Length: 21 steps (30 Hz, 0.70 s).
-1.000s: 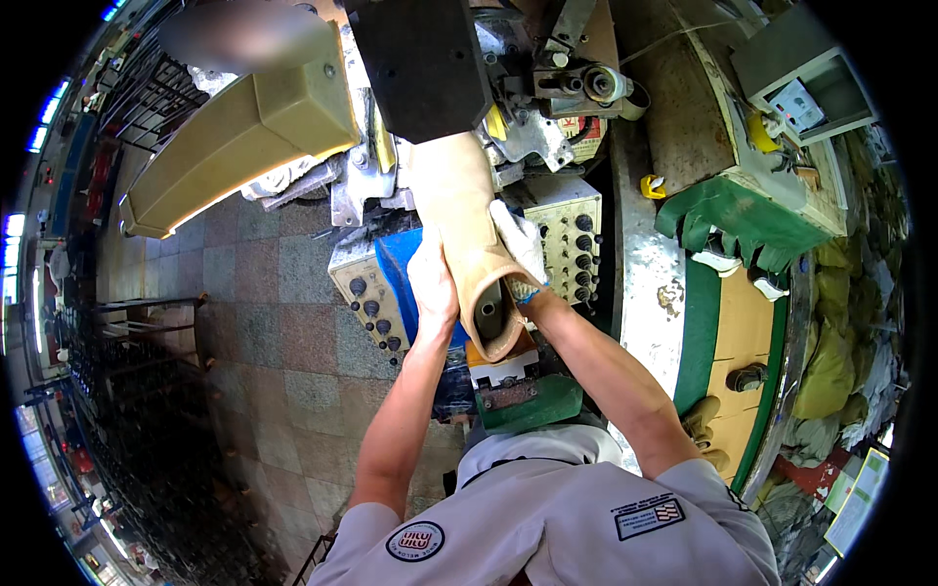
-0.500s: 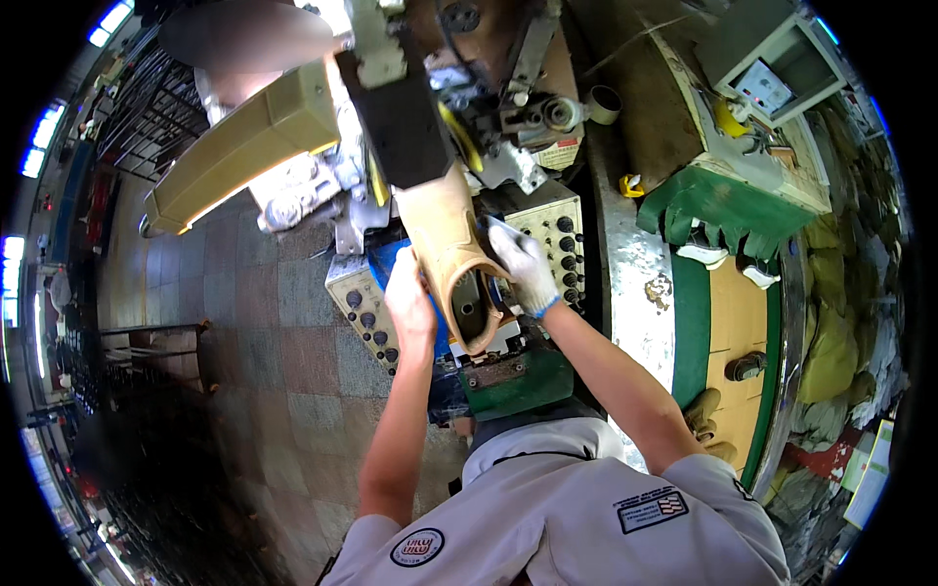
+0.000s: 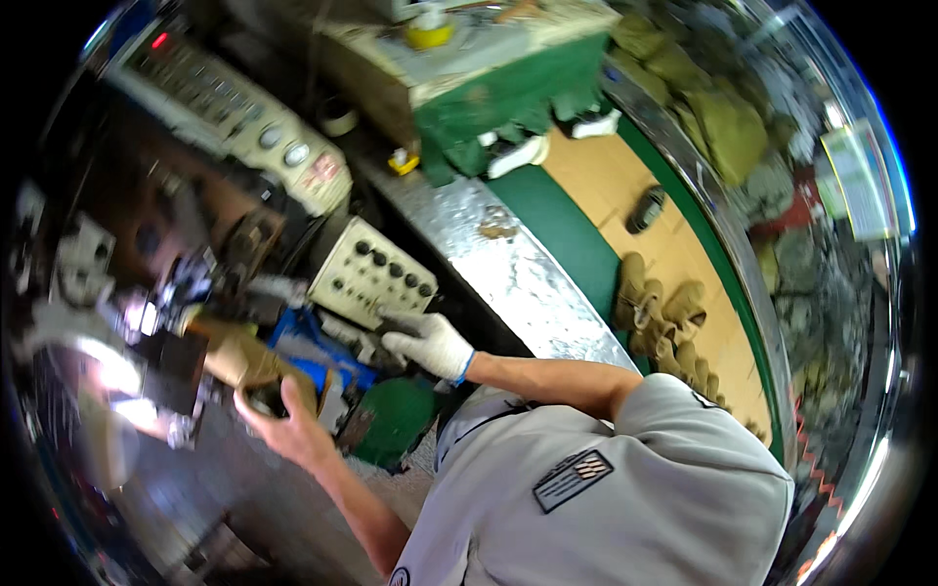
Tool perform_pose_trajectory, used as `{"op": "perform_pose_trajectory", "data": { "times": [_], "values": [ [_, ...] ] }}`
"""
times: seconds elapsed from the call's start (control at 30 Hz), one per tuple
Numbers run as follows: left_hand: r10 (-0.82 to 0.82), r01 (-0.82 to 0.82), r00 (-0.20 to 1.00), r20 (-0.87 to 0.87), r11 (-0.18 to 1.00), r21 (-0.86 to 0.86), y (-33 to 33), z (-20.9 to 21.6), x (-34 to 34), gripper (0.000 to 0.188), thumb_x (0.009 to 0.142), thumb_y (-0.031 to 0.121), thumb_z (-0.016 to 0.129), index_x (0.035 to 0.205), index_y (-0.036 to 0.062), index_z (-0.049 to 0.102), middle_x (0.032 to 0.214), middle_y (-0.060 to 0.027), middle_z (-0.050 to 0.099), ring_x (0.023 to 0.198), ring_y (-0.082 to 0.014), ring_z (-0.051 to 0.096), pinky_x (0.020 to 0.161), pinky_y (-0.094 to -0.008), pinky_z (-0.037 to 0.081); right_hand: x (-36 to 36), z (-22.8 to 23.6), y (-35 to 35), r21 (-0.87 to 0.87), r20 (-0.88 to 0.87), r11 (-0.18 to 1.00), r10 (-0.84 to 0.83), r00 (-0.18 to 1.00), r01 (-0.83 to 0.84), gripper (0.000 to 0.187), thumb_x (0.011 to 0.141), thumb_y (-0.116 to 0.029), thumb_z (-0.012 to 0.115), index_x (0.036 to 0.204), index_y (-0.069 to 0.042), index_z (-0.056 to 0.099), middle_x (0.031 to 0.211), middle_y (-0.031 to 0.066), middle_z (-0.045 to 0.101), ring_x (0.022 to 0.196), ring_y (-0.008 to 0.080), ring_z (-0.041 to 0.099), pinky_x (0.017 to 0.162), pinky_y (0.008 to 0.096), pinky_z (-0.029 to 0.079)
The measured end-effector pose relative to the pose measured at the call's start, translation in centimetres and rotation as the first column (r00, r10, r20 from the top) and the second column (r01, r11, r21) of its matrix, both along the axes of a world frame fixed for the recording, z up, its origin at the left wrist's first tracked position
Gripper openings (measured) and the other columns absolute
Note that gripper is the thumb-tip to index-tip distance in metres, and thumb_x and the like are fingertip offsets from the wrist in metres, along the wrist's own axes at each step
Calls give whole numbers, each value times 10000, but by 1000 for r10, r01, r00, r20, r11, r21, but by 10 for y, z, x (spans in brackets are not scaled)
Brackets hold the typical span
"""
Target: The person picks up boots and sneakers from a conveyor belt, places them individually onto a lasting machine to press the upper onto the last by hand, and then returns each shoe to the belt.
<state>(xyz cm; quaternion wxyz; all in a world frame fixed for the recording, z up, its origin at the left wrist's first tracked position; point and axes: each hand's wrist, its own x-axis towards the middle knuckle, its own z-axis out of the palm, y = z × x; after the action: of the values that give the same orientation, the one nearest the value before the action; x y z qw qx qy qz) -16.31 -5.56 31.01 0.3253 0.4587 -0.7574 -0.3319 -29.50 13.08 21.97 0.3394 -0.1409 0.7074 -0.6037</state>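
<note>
A tan boot upper (image 3: 237,358) sits in the machine at the left, its round opening toward me. My bare left hand (image 3: 283,427) is at that opening, thumb and fingers apart. Whether it touches the boot upper is unclear. My right hand (image 3: 435,347) wears a white glove with greyish fingertips. Its fingers stretch left, just below the cream control box (image 3: 373,273) with black knobs, and I see nothing held in it. A dark machine head (image 3: 168,371) partly hides the far end of the boot upper.
A worn metal ledge (image 3: 528,293) runs along my right. Beyond it a tan board (image 3: 611,195) carries several tan boots (image 3: 640,293) and a dark shoe (image 3: 646,209). A green-draped bench (image 3: 508,93) stands ahead. A green machine part (image 3: 393,422) is close to my waist.
My view has swung to the right, so the machine now lies at the left. My right hand has come off the boot upper; my left hand has shifted to its opening.
</note>
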Motion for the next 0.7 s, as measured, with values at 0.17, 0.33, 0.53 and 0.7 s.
{"op": "perform_pose_trajectory", "data": {
  "times": [0.17,0.33,0.53,0.7],
  "values": [
    [20,-2,985,169,994,-111,-3,-10,-3,772,925,425,744,1492,-21,465,1393,-272,593,1249,-412,596,1048,-486,479,-19,-14,39,-72,110,993,-84,990,93,581,956,-328,680,1407,24,581,1256,210,713,1118,258,695,971,352,529],
    [78,-40,961,266,989,-145,-2,-10,0,827,933,566,674,1486,-19,488,1399,-254,600,1243,-422,598,1023,-500,490,-47,-18,70,-67,208,992,-90,974,106,541,969,-258,713,1414,23,586,1311,200,695,1186,188,654,1029,336,502],
    [128,-46,909,397,977,-210,11,-15,-8,828,887,423,748,1560,86,404,1409,-201,610,1230,-413,614,990,-503,505,-71,-40,96,-31,168,994,-96,981,102,561,955,-318,719,1388,20,606,1308,218,688,1206,249,663,1048,351,497],
    [232,-98,839,493,954,-283,17,-16,-19,778,804,182,788,1511,144,465,1364,-154,654,1203,-418,626,977,-517,499,-73,-68,92,-28,2,995,-98,995,98,574,935,-421,670,1304,19,666,1219,283,687,1115,390,680,987,414,516]
  ]
}}
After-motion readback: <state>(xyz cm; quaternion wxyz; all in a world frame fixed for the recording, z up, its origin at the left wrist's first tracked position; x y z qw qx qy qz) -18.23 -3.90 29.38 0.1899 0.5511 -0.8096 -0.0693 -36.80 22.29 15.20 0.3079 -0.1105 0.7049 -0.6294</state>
